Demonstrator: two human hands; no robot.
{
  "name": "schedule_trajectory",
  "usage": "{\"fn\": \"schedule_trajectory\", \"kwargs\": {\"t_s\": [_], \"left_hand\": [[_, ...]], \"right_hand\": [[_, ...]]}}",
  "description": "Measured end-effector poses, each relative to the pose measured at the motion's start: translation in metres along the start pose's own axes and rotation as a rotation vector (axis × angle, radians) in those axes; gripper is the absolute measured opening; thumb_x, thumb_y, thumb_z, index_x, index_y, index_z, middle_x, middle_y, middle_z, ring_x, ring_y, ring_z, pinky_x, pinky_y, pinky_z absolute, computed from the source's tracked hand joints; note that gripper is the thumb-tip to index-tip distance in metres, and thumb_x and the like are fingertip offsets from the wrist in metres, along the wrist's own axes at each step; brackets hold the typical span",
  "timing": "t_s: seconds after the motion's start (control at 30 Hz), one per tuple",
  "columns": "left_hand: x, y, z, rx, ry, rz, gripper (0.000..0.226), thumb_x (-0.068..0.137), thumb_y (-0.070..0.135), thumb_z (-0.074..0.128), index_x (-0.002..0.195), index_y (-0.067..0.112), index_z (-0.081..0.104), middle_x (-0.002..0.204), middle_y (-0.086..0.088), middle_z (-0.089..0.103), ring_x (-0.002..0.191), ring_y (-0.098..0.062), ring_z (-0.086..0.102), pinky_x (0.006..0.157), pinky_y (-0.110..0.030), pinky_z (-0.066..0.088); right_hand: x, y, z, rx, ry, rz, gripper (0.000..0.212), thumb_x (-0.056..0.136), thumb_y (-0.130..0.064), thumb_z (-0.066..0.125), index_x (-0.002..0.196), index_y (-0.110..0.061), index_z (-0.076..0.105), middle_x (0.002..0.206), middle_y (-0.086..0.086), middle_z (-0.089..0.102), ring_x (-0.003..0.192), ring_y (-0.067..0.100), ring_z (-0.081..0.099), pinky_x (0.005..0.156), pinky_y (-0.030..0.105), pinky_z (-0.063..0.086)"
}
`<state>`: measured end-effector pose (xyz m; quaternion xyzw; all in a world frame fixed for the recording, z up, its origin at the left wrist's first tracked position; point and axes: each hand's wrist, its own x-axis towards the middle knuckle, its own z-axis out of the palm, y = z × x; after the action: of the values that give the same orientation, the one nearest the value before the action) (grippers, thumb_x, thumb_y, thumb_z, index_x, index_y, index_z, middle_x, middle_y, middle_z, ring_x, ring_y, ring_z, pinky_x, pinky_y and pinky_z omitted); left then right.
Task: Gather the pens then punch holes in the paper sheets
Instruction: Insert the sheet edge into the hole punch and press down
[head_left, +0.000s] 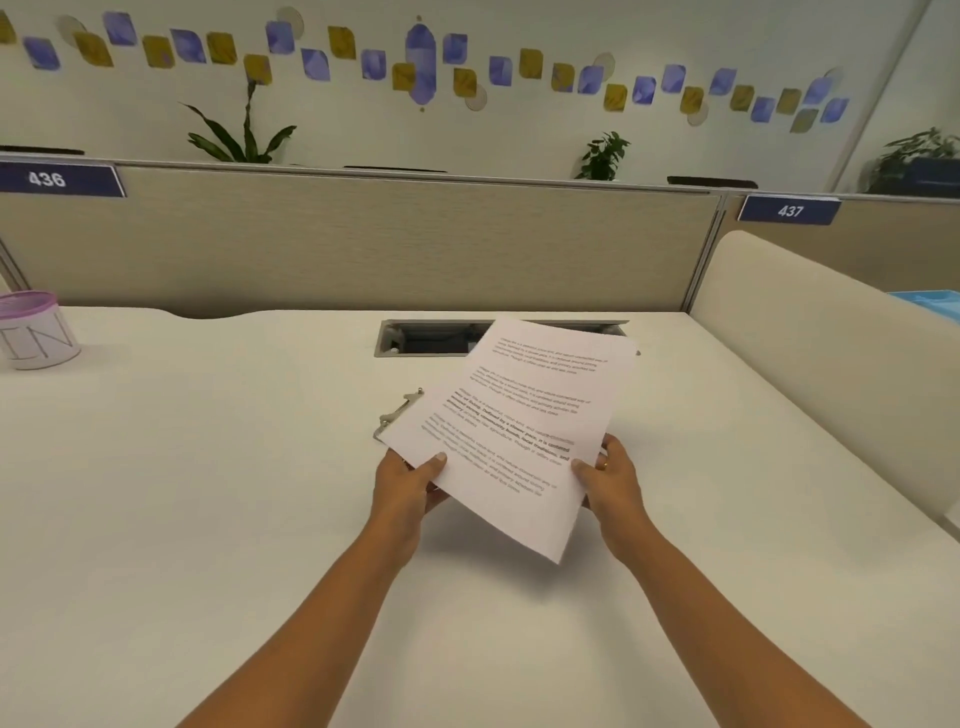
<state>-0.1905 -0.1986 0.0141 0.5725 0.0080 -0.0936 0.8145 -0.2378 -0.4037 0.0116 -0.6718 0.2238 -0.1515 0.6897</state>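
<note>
I hold a stack of printed paper sheets (519, 431) tilted above the white desk (208, 493). My left hand (410, 480) grips the stack's left edge, thumb on top. On the right edge my right hand (610, 475) grips the same stack. A grey metal hole punch (397, 413) lies on the desk just behind the left edge of the sheets, mostly hidden by them. No pens are in view.
A white cup with a pink mesh rim (36, 330) stands at the far left. A cable slot (431, 340) opens in the desk behind the sheets. Beige partitions (363, 244) wall the back and right side.
</note>
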Motion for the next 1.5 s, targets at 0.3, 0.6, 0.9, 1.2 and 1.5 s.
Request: {"fn": "schedule_trajectory", "kwargs": {"t_s": [0.3,0.6,0.9,1.2,1.5], "left_hand": [[0.045,0.035,-0.031,0.160,0.121,-0.010,0.033,0.088,0.001,0.056,0.119,0.011,0.053,0.107,-0.014,0.066,0.074,-0.020,0.067,0.061,-0.023,0.056],[0.100,0.040,-0.030,1.007,0.170,0.131,0.026,0.082,0.007,0.061,0.108,0.007,0.065,0.112,-0.013,0.067,0.101,-0.027,0.061,0.087,-0.036,0.050],[0.116,0.024,-0.005,1.671,0.113,0.238,0.023,0.088,0.030,0.054,0.098,0.011,0.063,0.100,-0.007,0.067,0.087,-0.024,0.060,0.065,-0.027,0.039],[0.129,0.028,-0.026,1.692,0.085,0.264,0.038,0.085,0.002,0.050,0.116,0.020,0.064,0.114,-0.005,0.065,0.104,-0.025,0.058,0.078,-0.031,0.043],[0.103,0.016,0.003,0.076,0.565,-0.205,0.006,0.083,0.006,0.052,0.087,0.001,0.054,0.081,-0.016,0.056,0.065,-0.025,0.055,0.059,-0.031,0.045]], "right_hand": [[0.027,0.014,-0.035,-0.015,0.051,0.095,0.042,0.090,0.003,0.046,0.127,-0.017,0.044,0.115,0.006,0.062,0.103,0.027,0.061,0.092,0.045,0.050],[0.032,0.014,-0.032,-0.023,0.030,0.118,0.038,0.091,0.002,0.045,0.125,-0.015,0.046,0.117,0.009,0.064,0.107,0.030,0.062,0.095,0.048,0.049],[0.034,0.015,-0.025,-0.018,0.035,0.122,0.039,0.092,0.002,0.045,0.127,-0.016,0.046,0.119,0.009,0.063,0.108,0.030,0.061,0.098,0.049,0.047],[0.037,0.019,-0.023,-0.034,0.033,0.120,0.033,0.092,0.003,0.046,0.120,-0.015,0.049,0.117,0.012,0.065,0.105,0.031,0.062,0.096,0.049,0.048],[0.039,0.021,-0.017,-0.017,0.035,0.130,0.036,0.091,0.003,0.045,0.122,-0.016,0.048,0.118,0.011,0.064,0.106,0.031,0.061,0.097,0.049,0.047]]}}
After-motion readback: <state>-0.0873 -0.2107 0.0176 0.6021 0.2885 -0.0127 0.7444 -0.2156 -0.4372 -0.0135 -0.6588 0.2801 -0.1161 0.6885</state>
